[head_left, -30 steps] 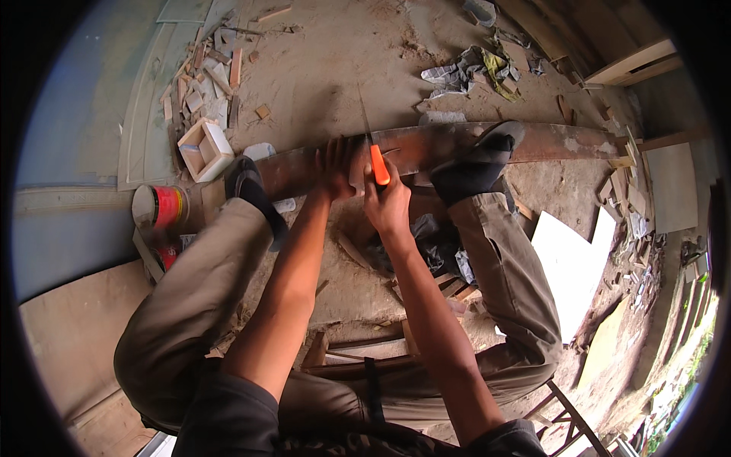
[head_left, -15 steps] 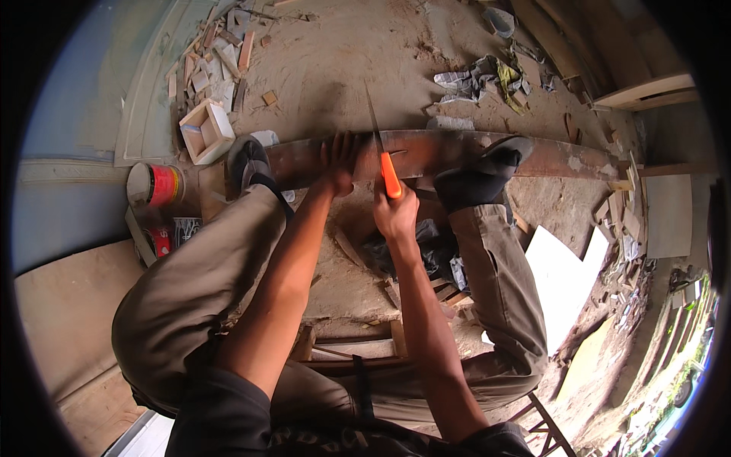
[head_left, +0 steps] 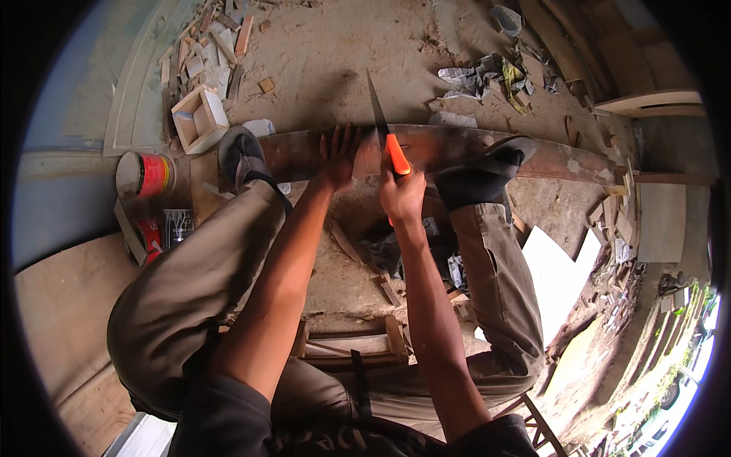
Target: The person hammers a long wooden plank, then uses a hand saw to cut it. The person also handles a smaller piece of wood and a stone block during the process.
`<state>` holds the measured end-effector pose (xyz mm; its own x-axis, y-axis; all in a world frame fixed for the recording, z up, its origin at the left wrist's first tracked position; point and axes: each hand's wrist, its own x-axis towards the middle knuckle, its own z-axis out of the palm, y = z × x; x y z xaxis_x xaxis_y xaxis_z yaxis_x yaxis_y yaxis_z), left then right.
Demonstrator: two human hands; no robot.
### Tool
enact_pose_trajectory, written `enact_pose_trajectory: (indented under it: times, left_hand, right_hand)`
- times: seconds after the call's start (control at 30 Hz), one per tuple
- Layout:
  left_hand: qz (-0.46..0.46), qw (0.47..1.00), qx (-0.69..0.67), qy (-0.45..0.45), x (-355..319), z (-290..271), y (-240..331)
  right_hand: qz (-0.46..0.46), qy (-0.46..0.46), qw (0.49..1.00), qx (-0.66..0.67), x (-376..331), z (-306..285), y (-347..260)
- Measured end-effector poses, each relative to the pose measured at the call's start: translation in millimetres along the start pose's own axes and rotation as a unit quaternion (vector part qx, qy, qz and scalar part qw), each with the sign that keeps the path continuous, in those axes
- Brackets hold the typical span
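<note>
A long reddish-brown wooden plank (head_left: 297, 154) lies crosswise in front of me, with a foot resting on it at either side. My left hand (head_left: 338, 158) lies on the plank with its fingers stretched out and spread. Closed around the orange handle of a handsaw (head_left: 396, 154) is my right hand (head_left: 403, 196), just right of the left one. The saw's thin dark blade crosses the plank and points away from me, its tip past the far edge. Where the teeth meet the wood is too dark to make out.
Wood offcuts (head_left: 221, 46) and a small open wooden box (head_left: 199, 118) lie at the far left. A red-labelled bucket (head_left: 145, 175) stands near my left foot. Crumpled sheeting (head_left: 487, 76) lies far right, and a white board (head_left: 548, 274) beside my right leg.
My right hand has pushed the saw forward, away from me, so its handle is now nearer the plank's far edge. My left hand stays spread on the plank.
</note>
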<state>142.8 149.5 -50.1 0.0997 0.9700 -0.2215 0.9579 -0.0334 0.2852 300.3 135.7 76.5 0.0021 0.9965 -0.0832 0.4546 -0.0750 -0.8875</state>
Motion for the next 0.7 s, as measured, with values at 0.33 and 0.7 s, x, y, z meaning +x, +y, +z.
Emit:
enact_pose_trajectory:
  times: [0.33,0.7]
  left_hand:
    - [-0.008,0.997,0.068,-0.024,-13.2,-6.6,-4.2]
    - [-0.004,0.996,0.048,-0.073,-7.0,-0.5,8.0]
  right_hand:
    - [0.018,-0.003,1.000,-0.024,-169.4,-43.7,5.1]
    - [-0.060,0.013,0.998,0.009,-60.6,1.8,28.9]
